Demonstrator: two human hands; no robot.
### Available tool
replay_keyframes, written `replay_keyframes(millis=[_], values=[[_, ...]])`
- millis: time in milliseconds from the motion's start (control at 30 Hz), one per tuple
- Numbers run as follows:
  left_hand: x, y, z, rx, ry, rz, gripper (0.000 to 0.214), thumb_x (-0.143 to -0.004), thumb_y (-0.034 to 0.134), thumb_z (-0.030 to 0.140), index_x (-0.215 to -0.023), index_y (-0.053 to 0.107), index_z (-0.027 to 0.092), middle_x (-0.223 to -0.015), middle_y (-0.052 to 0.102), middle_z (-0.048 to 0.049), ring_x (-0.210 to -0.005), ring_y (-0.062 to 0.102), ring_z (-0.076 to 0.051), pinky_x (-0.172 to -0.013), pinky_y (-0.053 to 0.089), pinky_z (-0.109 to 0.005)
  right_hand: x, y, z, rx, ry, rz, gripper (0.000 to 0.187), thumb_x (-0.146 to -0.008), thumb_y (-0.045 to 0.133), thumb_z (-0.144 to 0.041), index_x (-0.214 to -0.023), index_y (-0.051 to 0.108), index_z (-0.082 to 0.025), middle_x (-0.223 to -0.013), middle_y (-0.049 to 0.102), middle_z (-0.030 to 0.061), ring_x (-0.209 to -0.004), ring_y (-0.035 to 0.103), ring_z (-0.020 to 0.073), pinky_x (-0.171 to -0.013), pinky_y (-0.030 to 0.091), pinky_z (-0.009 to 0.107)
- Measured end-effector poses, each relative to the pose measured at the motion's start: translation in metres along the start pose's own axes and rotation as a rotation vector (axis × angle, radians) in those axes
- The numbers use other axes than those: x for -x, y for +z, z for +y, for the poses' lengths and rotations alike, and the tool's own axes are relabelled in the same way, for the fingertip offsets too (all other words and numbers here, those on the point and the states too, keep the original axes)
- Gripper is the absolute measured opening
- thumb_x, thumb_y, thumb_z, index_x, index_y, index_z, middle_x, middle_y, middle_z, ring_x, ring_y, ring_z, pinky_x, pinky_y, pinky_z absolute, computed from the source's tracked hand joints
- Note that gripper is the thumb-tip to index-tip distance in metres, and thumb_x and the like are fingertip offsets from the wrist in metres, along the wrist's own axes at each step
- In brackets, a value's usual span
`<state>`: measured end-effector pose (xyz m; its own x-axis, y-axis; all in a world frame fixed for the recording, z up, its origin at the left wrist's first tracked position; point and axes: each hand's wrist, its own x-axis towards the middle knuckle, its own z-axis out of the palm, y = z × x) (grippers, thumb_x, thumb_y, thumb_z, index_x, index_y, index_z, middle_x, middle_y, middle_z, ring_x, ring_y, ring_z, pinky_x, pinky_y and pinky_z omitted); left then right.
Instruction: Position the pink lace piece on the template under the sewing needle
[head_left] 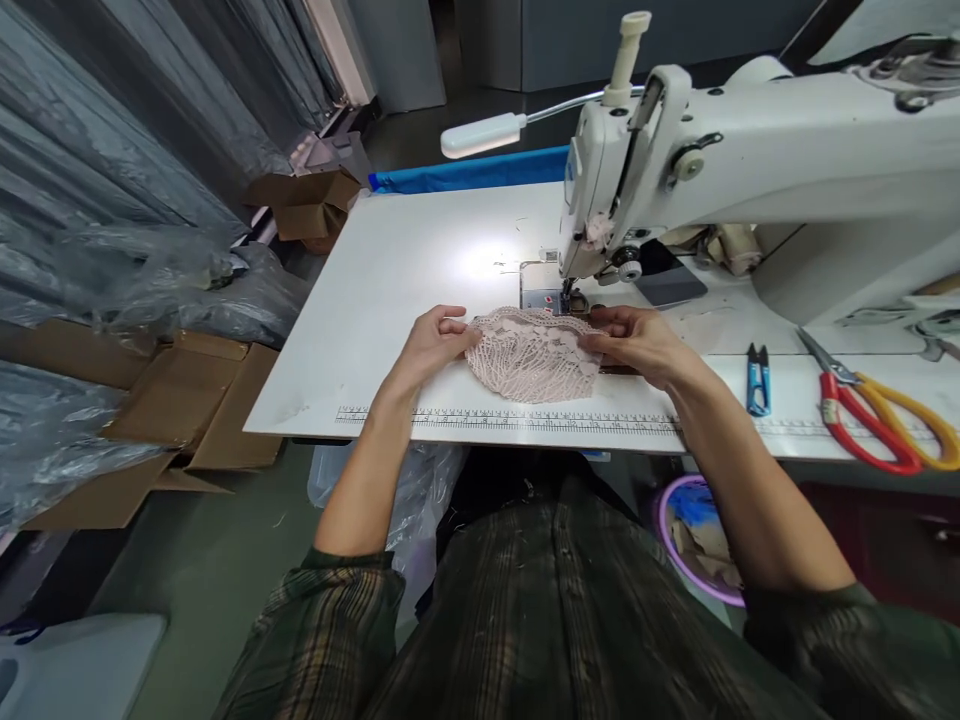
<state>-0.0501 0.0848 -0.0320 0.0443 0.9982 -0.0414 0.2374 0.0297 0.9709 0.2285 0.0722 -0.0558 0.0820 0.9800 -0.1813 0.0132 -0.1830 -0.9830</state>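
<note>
A pale pink lace piece (pixel 534 358) lies on the white sewing table (pixel 390 280), just in front of the needle area. My left hand (pixel 435 340) pinches its left edge with curled fingers. My right hand (pixel 637 338) presses and grips its right edge, fingers closed on the lace. The far edge of the lace reaches the presser foot (pixel 571 297) of the white sewing machine (pixel 750 170). A small lamp (pixel 484 134) lights the table beside the machine head.
Blue thread snips (pixel 758 380) and red-and-yellow scissors (pixel 877 415) lie to the right. A printed ruler (pixel 525 420) runs along the table's front edge. Cardboard boxes (pixel 187 400) and plastic-wrapped bundles (pixel 90 200) stand at the left. A purple-rimmed bin (pixel 694 540) sits under the table.
</note>
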Motion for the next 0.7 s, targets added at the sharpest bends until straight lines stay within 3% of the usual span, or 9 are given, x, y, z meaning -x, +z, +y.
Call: replay_keyframes(millis=[167,267,467,700], values=[[0.000,-0.003,0.000,-0.049,0.030,-0.007,0.043,-0.063,0.080,0.023,-0.100,0.062,0.013,-0.073,0.063,0.0004,-0.063,0.058,-0.010,-0.063,0.047,-0.025,0.003,0.003,0.000,-0.003,-0.021,0.022,0.034,-0.062,0.081,-0.008,-0.093,0.070,-0.013,-0.058,0.061,-0.0026,-0.050,0.057,0.0112,-0.048,0.053,0.023],[0.002,-0.007,0.002,-0.078,0.026,-0.023,0.047,-0.060,0.083,0.026,-0.101,0.064,0.012,-0.073,0.063,0.0008,-0.065,0.060,-0.010,-0.064,0.048,-0.024,0.004,0.003,0.000,0.026,-0.069,-0.034,0.029,-0.069,0.078,-0.008,-0.097,0.071,-0.011,-0.052,0.055,-0.0049,-0.048,0.054,0.0094,-0.047,0.050,0.022],[0.003,-0.008,0.003,-0.075,0.000,0.011,0.049,-0.053,0.087,0.029,-0.094,0.069,0.010,-0.076,0.067,-0.0013,-0.068,0.061,-0.010,-0.065,0.048,-0.022,0.006,0.002,-0.002,0.099,-0.084,-0.048,0.027,-0.076,0.076,-0.012,-0.102,0.072,-0.008,-0.066,0.065,0.0028,-0.056,0.058,0.0104,-0.051,0.052,0.022],[0.007,-0.006,0.006,-0.076,-0.013,0.010,0.049,-0.052,0.087,0.034,-0.092,0.072,0.012,-0.075,0.070,-0.0029,-0.066,0.061,-0.012,-0.065,0.049,-0.024,0.004,0.001,0.008,0.084,-0.135,-0.105,0.043,-0.071,0.078,-0.016,-0.113,0.070,-0.009,-0.068,0.063,0.0011,-0.061,0.058,0.0116,-0.054,0.050,0.024]])
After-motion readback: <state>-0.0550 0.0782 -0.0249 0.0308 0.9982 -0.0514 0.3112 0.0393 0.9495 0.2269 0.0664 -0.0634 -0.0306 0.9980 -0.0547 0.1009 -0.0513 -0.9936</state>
